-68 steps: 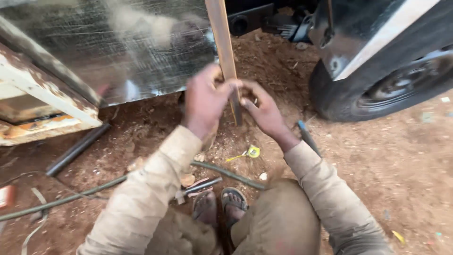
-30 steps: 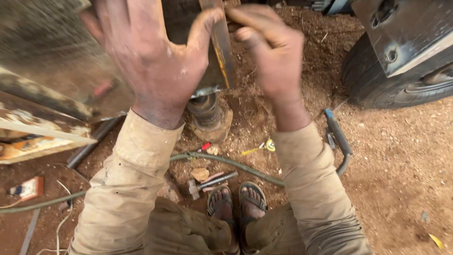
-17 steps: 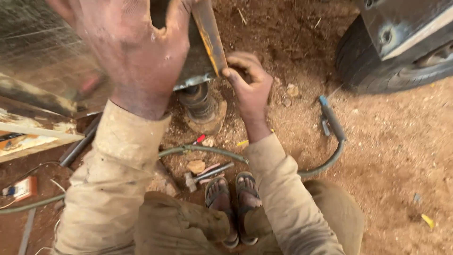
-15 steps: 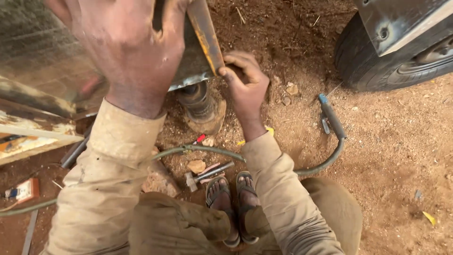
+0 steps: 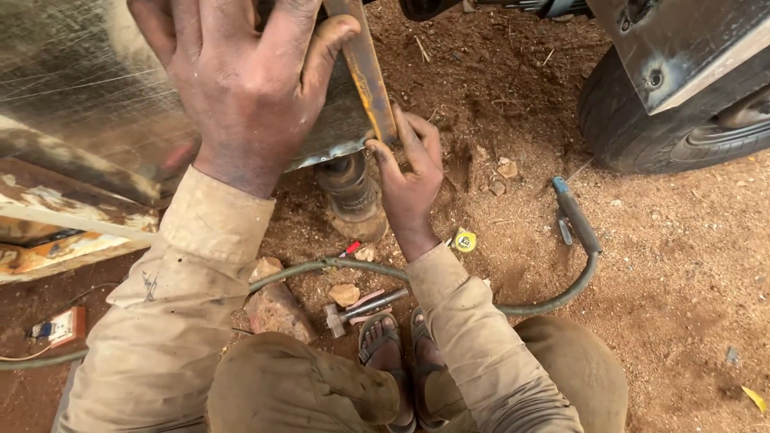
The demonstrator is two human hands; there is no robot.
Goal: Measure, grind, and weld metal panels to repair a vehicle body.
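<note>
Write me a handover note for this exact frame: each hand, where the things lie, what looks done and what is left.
Left hand: pressed against the scratched metal sheet, thumb hooked on the rusty yellow metal bar.
Right hand: fingers on the lower end of that bar, at the sheet's bottom corner.
On the dirt: hammer by the sandalled feet, small tape measure, green hose ending in a blue-tipped handle, jack-like post under the sheet.
Done: bar set against the sheet's edge.
Left: nothing visibly fastens it; both hands keep it there.
</note>
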